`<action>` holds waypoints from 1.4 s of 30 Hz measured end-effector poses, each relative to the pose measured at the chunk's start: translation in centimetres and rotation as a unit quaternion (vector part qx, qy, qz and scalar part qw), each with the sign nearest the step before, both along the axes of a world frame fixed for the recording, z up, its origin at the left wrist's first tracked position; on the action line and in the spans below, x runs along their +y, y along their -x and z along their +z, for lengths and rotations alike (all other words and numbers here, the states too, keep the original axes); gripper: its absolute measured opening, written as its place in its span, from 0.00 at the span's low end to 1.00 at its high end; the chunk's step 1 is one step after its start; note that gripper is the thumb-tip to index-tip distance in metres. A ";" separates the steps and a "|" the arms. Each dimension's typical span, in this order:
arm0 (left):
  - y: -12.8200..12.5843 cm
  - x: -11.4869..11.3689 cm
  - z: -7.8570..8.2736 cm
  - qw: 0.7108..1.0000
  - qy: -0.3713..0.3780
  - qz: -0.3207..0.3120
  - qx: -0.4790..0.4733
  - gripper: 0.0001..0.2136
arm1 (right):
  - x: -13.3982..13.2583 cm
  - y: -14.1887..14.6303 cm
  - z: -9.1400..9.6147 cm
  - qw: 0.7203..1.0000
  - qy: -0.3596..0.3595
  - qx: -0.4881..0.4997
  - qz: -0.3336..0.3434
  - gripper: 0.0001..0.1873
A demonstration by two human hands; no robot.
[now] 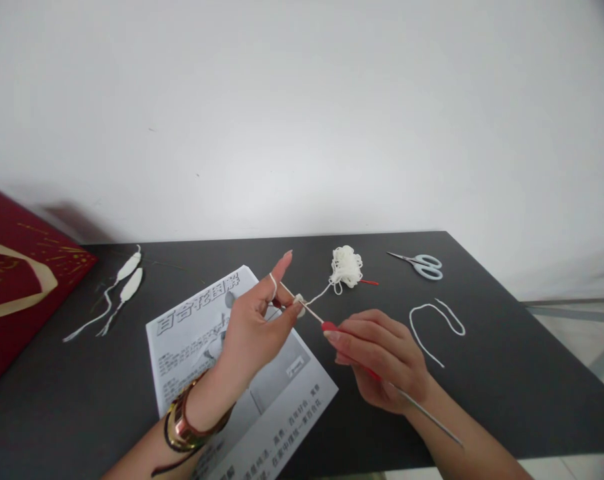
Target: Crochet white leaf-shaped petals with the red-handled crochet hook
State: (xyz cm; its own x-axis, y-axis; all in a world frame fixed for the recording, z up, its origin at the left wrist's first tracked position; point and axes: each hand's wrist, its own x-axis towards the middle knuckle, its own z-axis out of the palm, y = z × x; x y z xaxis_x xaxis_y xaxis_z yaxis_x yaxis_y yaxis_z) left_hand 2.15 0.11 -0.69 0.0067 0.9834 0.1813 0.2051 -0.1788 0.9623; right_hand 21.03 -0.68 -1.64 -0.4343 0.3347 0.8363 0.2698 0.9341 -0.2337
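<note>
Crochet piece (299,303): small, white, pinched at the fingertips of the left hand (252,327), just ahead of the fingertips of the right hand (382,357).
Left hand: narrow pinch of thumb and middle finger on the piece, index finger raised.
Yarn strand (318,294): thin, white, looped 1 time over the raised index finger, then running beyond the hand to the yarn bundle (346,267).
Right hand: closed around the crochet hook (331,327) at its red grip, tip pointing at the piece, metal end passing back over the wrist.
Handling: probably very light, soft and limp, with no stiffness; likely to unravel under a strong pull.
Place to hold: probably the edge of the piece close to the hook tip, with a gentle pinch.
Around: scissors (422,265) beyond the right hand; printed sheet (282,400) under the left hand.
</note>
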 end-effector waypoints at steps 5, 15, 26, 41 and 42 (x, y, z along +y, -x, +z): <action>0.4 0.5 1.0 0.997 0.046 -0.060 -0.015 0.09 | 0.2 -0.5 0.8 0.989 0.118 0.090 0.025 0.12; 1.1 0.3 1.4 0.978 0.141 -0.154 -0.023 0.08 | 0.9 -1.7 0.5 0.899 0.353 0.246 0.083 0.07; -0.3 0.2 0.1 0.979 0.129 -0.080 -0.134 0.05 | 2.1 0.8 -0.4 0.639 0.640 0.415 0.101 0.11; -1.6 0.0 -1.1 0.968 0.149 0.030 -0.197 0.24 | -0.2 1.7 -1.5 0.945 0.250 0.190 -0.087 0.12; -1.6 0.0 -1.0 0.962 0.160 0.025 -0.220 0.27 | -0.2 1.6 -1.5 0.965 0.195 0.152 -0.086 0.15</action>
